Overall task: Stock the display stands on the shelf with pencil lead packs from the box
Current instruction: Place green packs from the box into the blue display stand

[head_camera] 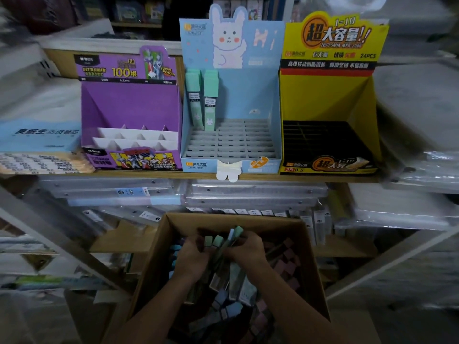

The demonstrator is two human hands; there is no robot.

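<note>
Three display stands sit on the wooden shelf: a purple one at left, a blue rabbit one in the middle, a yellow one at right. Two green-capped lead packs stand upright in the blue stand's back left slots. Below the shelf, an open cardboard box holds many loose packs in blue, pink and green. Both hands are inside it. My left hand grips green-capped packs. My right hand grips more packs right beside them.
A blue paper stack and labelled bundles lie left of the purple stand. Clear plastic folders fill the shelf below the stands. Plastic-wrapped goods crowd the right side. More shelves of stock stand behind.
</note>
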